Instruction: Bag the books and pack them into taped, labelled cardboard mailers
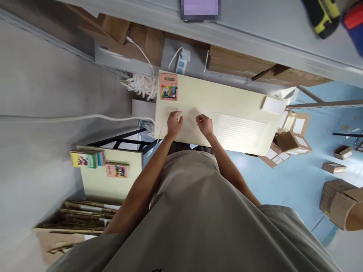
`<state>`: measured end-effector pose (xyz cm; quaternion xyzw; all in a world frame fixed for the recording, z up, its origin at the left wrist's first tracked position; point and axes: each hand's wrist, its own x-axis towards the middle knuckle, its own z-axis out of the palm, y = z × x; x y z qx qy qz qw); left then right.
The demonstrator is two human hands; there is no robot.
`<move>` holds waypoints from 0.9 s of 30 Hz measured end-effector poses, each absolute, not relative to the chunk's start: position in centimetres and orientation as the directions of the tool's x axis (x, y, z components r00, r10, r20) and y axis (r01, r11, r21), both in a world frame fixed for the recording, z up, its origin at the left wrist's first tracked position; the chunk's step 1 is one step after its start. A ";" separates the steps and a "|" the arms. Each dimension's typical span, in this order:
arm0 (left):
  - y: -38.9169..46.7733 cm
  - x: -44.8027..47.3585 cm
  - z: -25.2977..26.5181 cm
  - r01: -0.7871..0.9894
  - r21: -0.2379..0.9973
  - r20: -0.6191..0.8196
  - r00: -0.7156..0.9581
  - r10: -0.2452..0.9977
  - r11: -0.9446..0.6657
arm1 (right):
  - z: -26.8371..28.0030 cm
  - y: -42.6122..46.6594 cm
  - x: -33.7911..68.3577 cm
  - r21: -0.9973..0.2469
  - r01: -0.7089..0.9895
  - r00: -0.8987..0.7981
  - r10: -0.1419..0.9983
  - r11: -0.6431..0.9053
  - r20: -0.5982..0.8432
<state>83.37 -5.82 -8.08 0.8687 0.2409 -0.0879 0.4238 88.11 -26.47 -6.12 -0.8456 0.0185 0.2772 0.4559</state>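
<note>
My left hand (175,124) is over the near edge of a cream tabletop (198,90), its thumb and forefinger curved with a gap between them. Just to its right, my right hand (204,124) has its fingers curled together in a pinch; whatever is in them, if anything, cannot be made out. A faint shadowed patch lies on the tabletop between both hands. Beyond my left hand, a pink picture booklet (168,87) lies in the far left corner. Right of my right hand spreads a pale sheet with fine stripes (241,132), perhaps clear plastic.
A white pad (273,105) lies at the table's right end. Behind are a power strip (181,66), cardboard boxes (238,62) and a grey shelf (255,34). A white cable (113,118) crosses at left, above a side table (110,189) with small colourful boxes (117,170).
</note>
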 end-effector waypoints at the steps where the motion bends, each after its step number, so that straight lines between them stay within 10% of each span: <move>1: -4.3 83.6 -8.4 0.504 0.698 -0.351 0.860 0.370 -0.509 | -6.3 -24.0 88.6 -0.775 -0.335 0.828 0.224 -0.537 -0.513; 15: 5.0 91.4 -12.6 0.542 0.717 -0.325 0.817 0.476 -0.439 | -9.1 -9.7 92.6 -0.511 -0.836 0.535 -0.095 -0.199 -0.839; 27: 4.7 93.1 -10.1 0.531 0.732 -0.307 0.817 0.489 -0.428 | -9.3 -10.3 93.2 -0.495 -0.862 0.501 -0.034 -0.107 -0.865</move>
